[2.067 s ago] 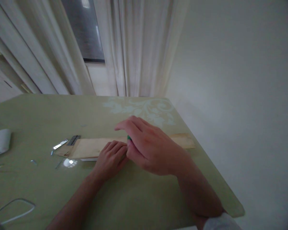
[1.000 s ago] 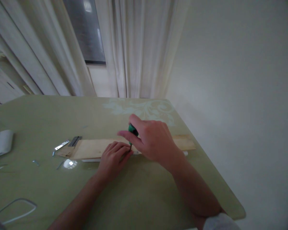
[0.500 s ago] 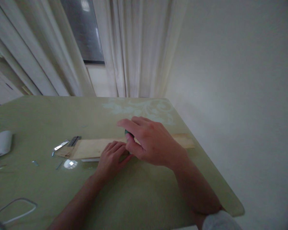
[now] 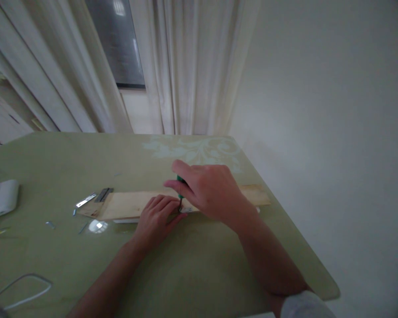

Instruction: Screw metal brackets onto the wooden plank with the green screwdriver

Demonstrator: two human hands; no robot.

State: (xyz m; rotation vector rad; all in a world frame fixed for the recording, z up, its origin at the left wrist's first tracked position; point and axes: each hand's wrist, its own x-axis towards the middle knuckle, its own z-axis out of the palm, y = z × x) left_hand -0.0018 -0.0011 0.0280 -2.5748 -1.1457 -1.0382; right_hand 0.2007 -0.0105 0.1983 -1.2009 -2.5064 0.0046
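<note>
On table [image 4: 185, 265]: right hand [image 4: 208, 192] fingers grip green screwdriver [image 4: 180, 182], tip on wooden board [image 4: 126, 204]; left hand [image 4: 155, 218] fingers loose, resting on board.

A room in a home: pale curtains [image 4: 182, 66] hang over a far window [image 4: 116, 39], and a green tabletop [image 4: 192, 265] carries a floral pattern [image 4: 199, 152] beside a plain wall [image 4: 328, 110]

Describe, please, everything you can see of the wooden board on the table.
The wooden board is a long, thin, pale strip of wood lying flat on the green table, running left to right. The left hand rests on its near edge midway; the right hand, closed round a green-handled screwdriver, hides part of it. The tool's tip points down at a small metal plate on that near edge. A dark metal piece lies by its left end.
</note>
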